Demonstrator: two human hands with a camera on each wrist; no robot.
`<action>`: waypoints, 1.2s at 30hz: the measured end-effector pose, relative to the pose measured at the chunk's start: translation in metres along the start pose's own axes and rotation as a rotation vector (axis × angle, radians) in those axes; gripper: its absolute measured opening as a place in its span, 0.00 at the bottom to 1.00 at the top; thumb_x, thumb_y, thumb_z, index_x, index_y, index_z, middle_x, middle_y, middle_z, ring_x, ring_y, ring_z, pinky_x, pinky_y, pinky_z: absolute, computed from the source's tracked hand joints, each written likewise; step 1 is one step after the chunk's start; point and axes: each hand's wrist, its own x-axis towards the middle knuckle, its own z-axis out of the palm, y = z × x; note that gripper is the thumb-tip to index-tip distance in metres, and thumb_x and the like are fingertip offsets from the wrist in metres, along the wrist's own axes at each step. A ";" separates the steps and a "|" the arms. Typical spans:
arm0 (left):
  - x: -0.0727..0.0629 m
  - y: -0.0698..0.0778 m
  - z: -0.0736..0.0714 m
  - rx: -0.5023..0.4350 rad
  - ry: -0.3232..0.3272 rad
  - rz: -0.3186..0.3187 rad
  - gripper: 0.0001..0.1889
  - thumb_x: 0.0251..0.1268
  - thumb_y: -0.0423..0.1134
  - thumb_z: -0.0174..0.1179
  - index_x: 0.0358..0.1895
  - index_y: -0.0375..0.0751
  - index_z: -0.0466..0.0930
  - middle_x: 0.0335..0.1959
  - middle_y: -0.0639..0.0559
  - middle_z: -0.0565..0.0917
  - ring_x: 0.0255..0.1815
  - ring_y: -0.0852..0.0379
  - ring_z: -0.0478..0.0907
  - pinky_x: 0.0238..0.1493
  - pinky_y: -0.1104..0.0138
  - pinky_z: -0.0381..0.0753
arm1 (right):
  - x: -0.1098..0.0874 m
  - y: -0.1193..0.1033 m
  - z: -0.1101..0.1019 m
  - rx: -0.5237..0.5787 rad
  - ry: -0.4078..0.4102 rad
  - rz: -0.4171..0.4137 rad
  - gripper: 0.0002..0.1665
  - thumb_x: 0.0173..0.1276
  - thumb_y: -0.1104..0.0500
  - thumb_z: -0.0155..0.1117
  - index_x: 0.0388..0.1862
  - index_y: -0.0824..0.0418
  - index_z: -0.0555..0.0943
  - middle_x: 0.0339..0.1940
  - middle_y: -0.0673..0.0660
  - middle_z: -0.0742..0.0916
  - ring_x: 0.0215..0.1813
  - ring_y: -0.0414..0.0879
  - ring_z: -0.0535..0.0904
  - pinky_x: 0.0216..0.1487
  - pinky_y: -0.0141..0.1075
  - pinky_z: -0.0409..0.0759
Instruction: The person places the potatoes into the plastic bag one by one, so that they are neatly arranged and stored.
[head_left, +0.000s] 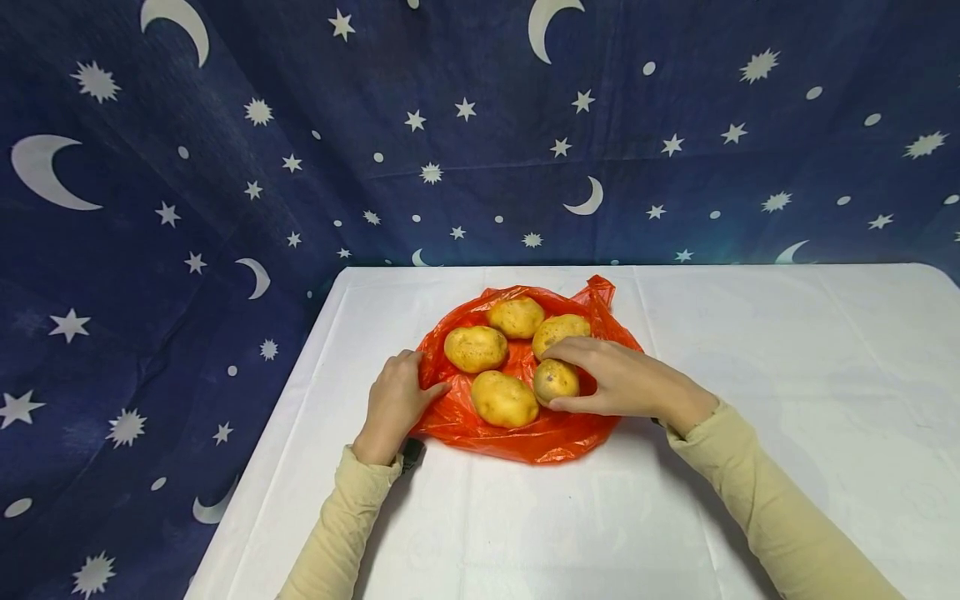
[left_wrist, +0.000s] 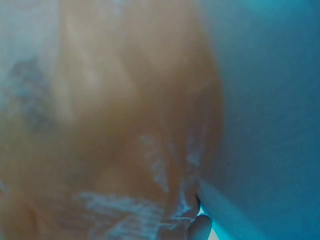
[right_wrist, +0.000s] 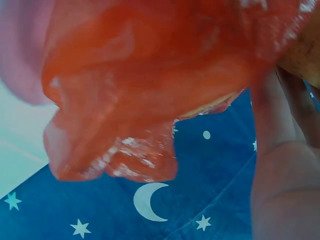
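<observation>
A red plastic bag lies spread on the table, its mouth open upward. Several yellow potatoes sit inside, among them one at the front and one at the left. My right hand reaches over the bag's right side and grips a potato between thumb and fingers. Behind that lies another potato, partly covered by the fingers. At the left rim my left hand holds the bag's edge, thumb on the inner side. The left wrist view is mostly filled by blurred plastic.
A white cloth covers the table. Behind it and along the left hangs a dark blue curtain with moons and stars. The bag's twisted corner sticks up at the back right.
</observation>
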 end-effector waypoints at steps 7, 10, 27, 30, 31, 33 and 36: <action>0.000 0.000 0.000 0.012 -0.001 0.000 0.29 0.49 0.46 0.78 0.50 0.29 0.81 0.40 0.40 0.83 0.41 0.43 0.78 0.45 0.50 0.84 | -0.002 0.002 -0.001 0.018 -0.016 0.041 0.37 0.61 0.38 0.71 0.63 0.58 0.78 0.61 0.53 0.82 0.65 0.51 0.76 0.68 0.50 0.73; 0.001 0.000 0.000 0.015 -0.002 0.000 0.30 0.49 0.46 0.78 0.50 0.29 0.81 0.40 0.39 0.82 0.42 0.43 0.78 0.45 0.50 0.84 | -0.003 0.002 -0.003 0.019 -0.022 0.054 0.37 0.60 0.37 0.71 0.62 0.58 0.79 0.61 0.54 0.82 0.64 0.52 0.77 0.68 0.50 0.73; 0.001 0.000 0.000 0.018 -0.011 -0.010 0.30 0.49 0.47 0.78 0.50 0.29 0.80 0.41 0.39 0.82 0.42 0.42 0.78 0.46 0.50 0.84 | 0.001 0.000 -0.005 -0.010 -0.027 0.091 0.32 0.60 0.34 0.69 0.53 0.55 0.82 0.48 0.47 0.85 0.52 0.44 0.81 0.58 0.45 0.79; 0.000 0.000 -0.001 0.018 -0.015 -0.012 0.30 0.50 0.46 0.77 0.51 0.29 0.80 0.41 0.39 0.82 0.43 0.42 0.78 0.46 0.50 0.84 | 0.003 -0.004 -0.004 -0.038 -0.005 0.111 0.28 0.59 0.34 0.70 0.45 0.53 0.82 0.39 0.44 0.83 0.42 0.41 0.79 0.49 0.40 0.80; 0.000 0.000 -0.001 0.018 -0.015 -0.013 0.30 0.50 0.46 0.77 0.51 0.29 0.80 0.42 0.39 0.83 0.43 0.42 0.78 0.47 0.50 0.84 | 0.003 -0.005 -0.004 -0.045 0.006 0.114 0.27 0.59 0.34 0.70 0.43 0.53 0.81 0.35 0.44 0.82 0.39 0.40 0.78 0.45 0.38 0.80; 0.000 0.000 -0.001 0.020 -0.014 -0.012 0.30 0.50 0.46 0.77 0.51 0.29 0.80 0.42 0.39 0.83 0.43 0.42 0.78 0.46 0.50 0.84 | 0.005 -0.008 -0.003 -0.060 0.032 0.121 0.25 0.58 0.34 0.72 0.38 0.53 0.80 0.31 0.43 0.80 0.34 0.39 0.75 0.40 0.36 0.77; 0.000 0.001 -0.001 0.021 -0.010 -0.007 0.30 0.50 0.46 0.78 0.51 0.29 0.80 0.42 0.39 0.83 0.43 0.42 0.79 0.46 0.49 0.84 | 0.006 -0.010 -0.001 -0.081 0.070 0.119 0.26 0.56 0.35 0.73 0.36 0.54 0.80 0.29 0.44 0.79 0.32 0.40 0.74 0.38 0.36 0.76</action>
